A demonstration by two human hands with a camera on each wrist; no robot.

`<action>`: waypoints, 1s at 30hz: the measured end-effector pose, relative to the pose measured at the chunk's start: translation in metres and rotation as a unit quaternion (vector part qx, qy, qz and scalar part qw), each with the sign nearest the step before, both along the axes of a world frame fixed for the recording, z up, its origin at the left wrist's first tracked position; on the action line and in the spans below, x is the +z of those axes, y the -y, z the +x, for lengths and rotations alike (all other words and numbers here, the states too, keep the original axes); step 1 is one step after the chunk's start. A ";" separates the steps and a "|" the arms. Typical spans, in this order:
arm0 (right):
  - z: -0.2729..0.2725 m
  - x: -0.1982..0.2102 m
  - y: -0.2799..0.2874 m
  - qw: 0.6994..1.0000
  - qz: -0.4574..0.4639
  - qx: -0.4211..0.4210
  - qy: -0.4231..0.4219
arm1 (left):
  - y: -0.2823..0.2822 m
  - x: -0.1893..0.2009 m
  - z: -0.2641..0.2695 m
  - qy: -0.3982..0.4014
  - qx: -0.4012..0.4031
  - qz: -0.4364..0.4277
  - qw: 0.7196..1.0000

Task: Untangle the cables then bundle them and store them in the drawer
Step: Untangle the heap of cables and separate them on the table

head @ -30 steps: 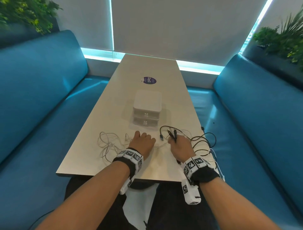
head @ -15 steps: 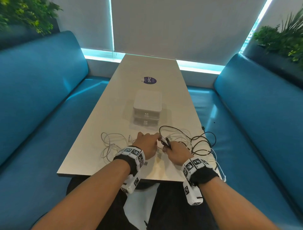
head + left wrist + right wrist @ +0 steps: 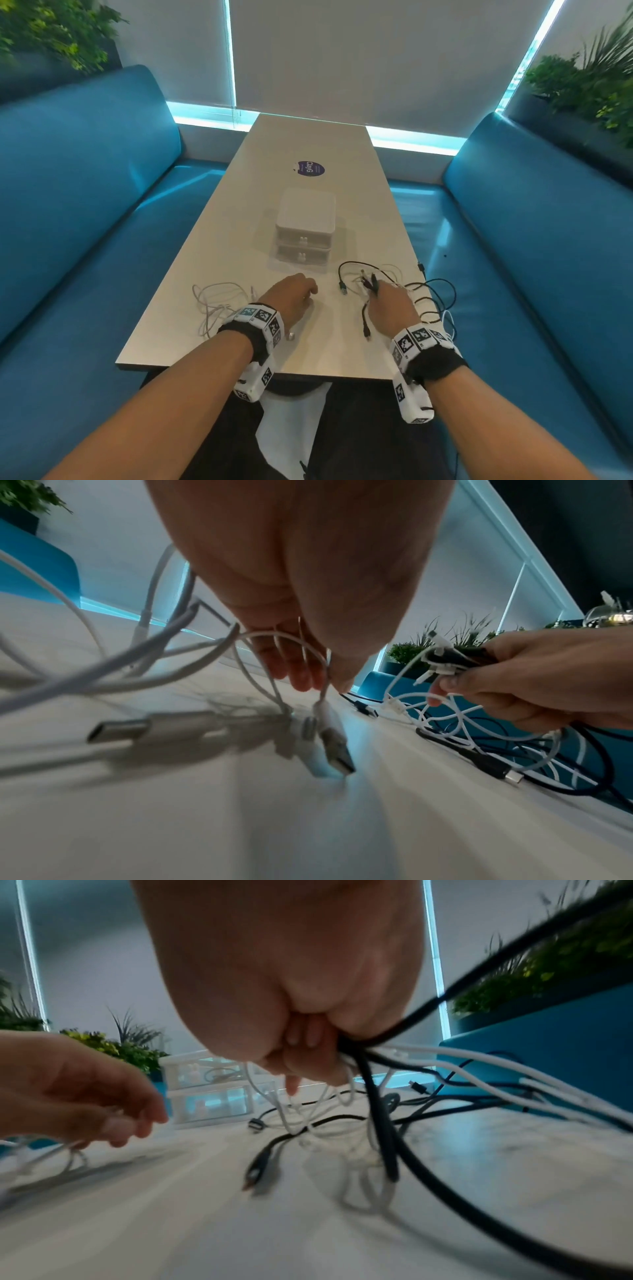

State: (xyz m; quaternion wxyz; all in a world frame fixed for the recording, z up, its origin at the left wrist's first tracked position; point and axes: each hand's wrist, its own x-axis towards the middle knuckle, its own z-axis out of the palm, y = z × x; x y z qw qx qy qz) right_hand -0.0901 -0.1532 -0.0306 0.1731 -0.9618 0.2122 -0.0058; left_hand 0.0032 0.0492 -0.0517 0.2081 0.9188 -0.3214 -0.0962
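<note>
My left hand (image 3: 303, 293) hovers low over the table and pinches a thin white cable (image 3: 284, 642); the cable's USB plug (image 3: 337, 756) dangles from the fingertips (image 3: 301, 680). More white cable (image 3: 215, 301) lies loose to its left. My right hand (image 3: 380, 294) grips a bunch of black and white cable ends (image 3: 369, 1053), with plugs sticking up out of the fist (image 3: 370, 279). A tangle of black cable (image 3: 442, 294) and white cable (image 3: 455, 715) trails off the table's right edge. The white two-drawer unit (image 3: 305, 233) stands just beyond both hands, drawers closed.
The table (image 3: 308, 356) is a narrow white one between two blue benches (image 3: 85, 205). A dark round sticker (image 3: 311, 168) lies past the drawer unit. Planters with green plants (image 3: 589, 85) sit behind the bench backs. The front table edge is close under my wrists.
Half a second ago the hands met at the table's middle. They have since moved apart, the left going left with a white cable and the right going right with its bunch.
</note>
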 end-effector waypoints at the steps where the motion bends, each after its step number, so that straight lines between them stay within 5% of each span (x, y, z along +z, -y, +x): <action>1: 0.000 0.000 -0.005 1.000 0.018 0.018 0.009 | 0.000 0.001 0.000 -0.011 0.010 -0.033 0.999; 5: -0.002 0.001 -0.023 0.994 0.090 0.059 0.029 | -0.001 0.008 -0.001 -0.039 0.047 -0.141 0.988; 16: -0.005 -0.003 -0.027 0.978 0.151 0.124 -0.069 | -0.019 0.015 0.007 -0.065 0.051 -0.157 0.984; 26: -0.003 -0.017 -0.036 0.978 0.114 0.165 -0.053 | 0.002 0.038 -0.013 -0.023 -0.035 -0.104 0.994; 30: -0.006 -0.015 -0.032 0.978 0.101 0.171 -0.068 | 0.033 0.039 -0.014 0.025 -0.082 0.018 0.996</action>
